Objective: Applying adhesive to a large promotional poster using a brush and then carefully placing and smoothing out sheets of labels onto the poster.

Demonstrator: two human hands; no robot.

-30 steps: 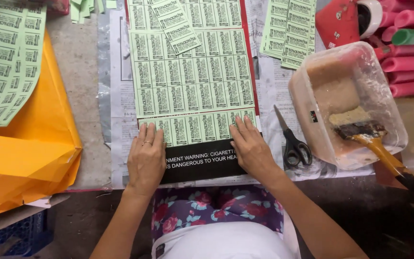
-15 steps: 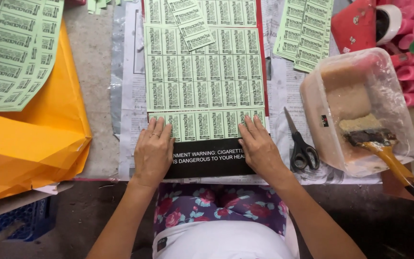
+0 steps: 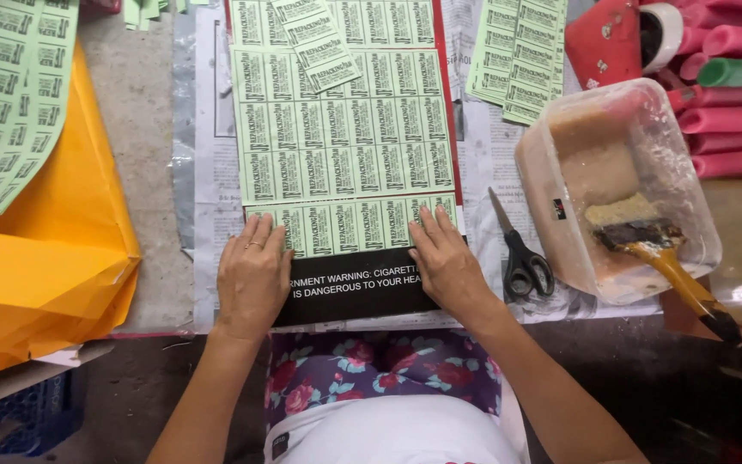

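A work surface covered with newspaper (image 3: pixel 216 215) is seen from the head view, with a dark board (image 3: pixel 362 296) laid on it and rows of green labels (image 3: pixel 345 163) spread over the board. The lowest label strip (image 3: pixel 345 225) is pressed flat by the left hand (image 3: pixel 253 271) and the right hand (image 3: pixel 444 262), fingers spread open and nothing gripped. Scissors (image 3: pixel 519 253) and a plastic tub (image 3: pixel 616 185) with a brush (image 3: pixel 663 258) are placed to the right, yellow paper (image 3: pixel 36 258) to the left.
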